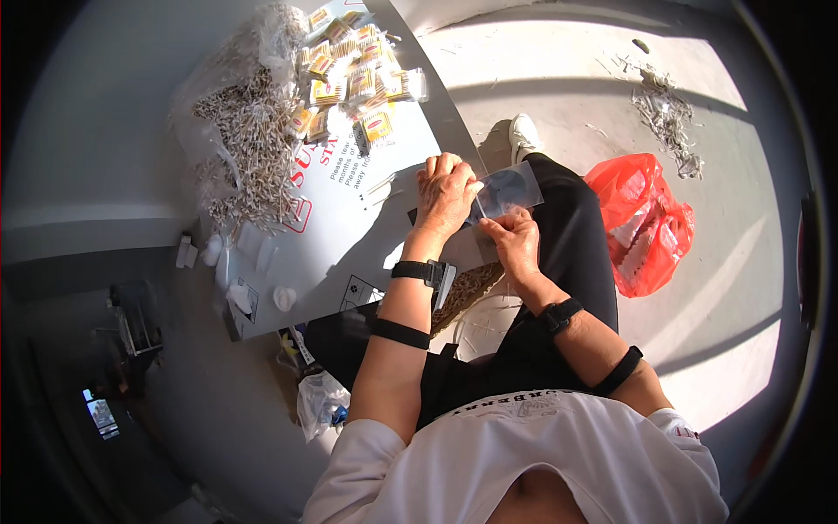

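Note:
Over my right thigh, both my hands are closed at a clear plastic bag. My left hand has its fingers bent and pressed together at the bag's near left edge. Lower and to the right, my right hand pinches the near edge between thumb and fingers. A thin white stick like a cotton swab spans the gap between my fingertips; which hand grips it I cannot tell. Left of my left hand, a few loose cotton swabs lie on the printed board tabletop.
A large heap of cotton swabs spills from a clear bag at the table's left. Several filled yellow-labelled packs lie beside it. A red plastic bag rests on the floor at right, with scattered swabs beyond it.

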Demonstrator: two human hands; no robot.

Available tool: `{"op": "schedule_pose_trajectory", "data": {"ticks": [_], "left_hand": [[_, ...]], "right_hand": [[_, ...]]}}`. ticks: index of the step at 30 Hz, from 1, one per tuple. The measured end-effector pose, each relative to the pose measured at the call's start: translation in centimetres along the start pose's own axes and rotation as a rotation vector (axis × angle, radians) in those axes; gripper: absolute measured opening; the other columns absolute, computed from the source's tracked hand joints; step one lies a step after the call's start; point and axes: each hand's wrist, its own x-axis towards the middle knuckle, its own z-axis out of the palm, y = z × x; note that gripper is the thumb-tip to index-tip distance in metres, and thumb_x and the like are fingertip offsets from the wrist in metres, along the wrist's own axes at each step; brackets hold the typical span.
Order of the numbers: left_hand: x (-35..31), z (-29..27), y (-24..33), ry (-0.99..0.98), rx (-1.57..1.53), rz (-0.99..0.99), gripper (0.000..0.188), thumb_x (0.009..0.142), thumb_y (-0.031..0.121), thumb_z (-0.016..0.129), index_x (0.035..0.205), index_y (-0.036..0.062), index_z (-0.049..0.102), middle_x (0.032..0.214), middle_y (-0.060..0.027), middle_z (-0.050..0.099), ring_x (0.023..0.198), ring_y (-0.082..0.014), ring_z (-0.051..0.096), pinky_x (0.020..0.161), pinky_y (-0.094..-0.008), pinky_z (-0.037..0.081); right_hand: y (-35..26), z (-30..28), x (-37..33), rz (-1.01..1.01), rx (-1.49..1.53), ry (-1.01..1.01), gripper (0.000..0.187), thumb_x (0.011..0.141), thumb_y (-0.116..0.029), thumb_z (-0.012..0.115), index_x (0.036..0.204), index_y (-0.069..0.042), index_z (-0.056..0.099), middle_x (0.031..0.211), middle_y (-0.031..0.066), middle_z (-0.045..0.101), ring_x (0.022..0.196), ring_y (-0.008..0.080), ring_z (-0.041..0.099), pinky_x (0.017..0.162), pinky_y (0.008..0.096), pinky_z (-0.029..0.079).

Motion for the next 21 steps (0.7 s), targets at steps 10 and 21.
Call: {"op": "schedule_pose_trajectory", "data": {"ticks": [10, 21], "left_hand": [[-9.6, -4.5, -6.9, 0.529, -0.078, -0.361, 0.021, 0.072, -0.009, 0.060, 0.087, 0.0045, 0.057, 0.087, -0.0115, 0.060, 0.086, -0.0324, 0.057, 0.076, -0.0397, 0.047], [-12.9, -7.2, -11.6, 0.435, -0.151, -0.536, 0.028, 0.074, -0.007, 0.062, 0.099, 0.0061, 0.059, 0.090, -0.0095, 0.059, 0.083, -0.0264, 0.058, 0.075, -0.0368, 0.048]], "right_hand": [[-5.0, -0.8, -0.6, -0.229, -0.083, -0.325, 0.012, 0.079, -0.001, 0.069, 0.085, 0.001, 0.060, 0.078, 0.0110, 0.058, 0.066, 0.0200, 0.058, 0.062, 0.0296, 0.048], [-7.7, 11.1, 5.3, -0.808, -0.502, -0.360, 0.048, 0.067, -0.014, 0.080, 0.112, -0.004, 0.065, 0.109, 0.0105, 0.057, 0.104, 0.0317, 0.055, 0.089, 0.0395, 0.048]]}}
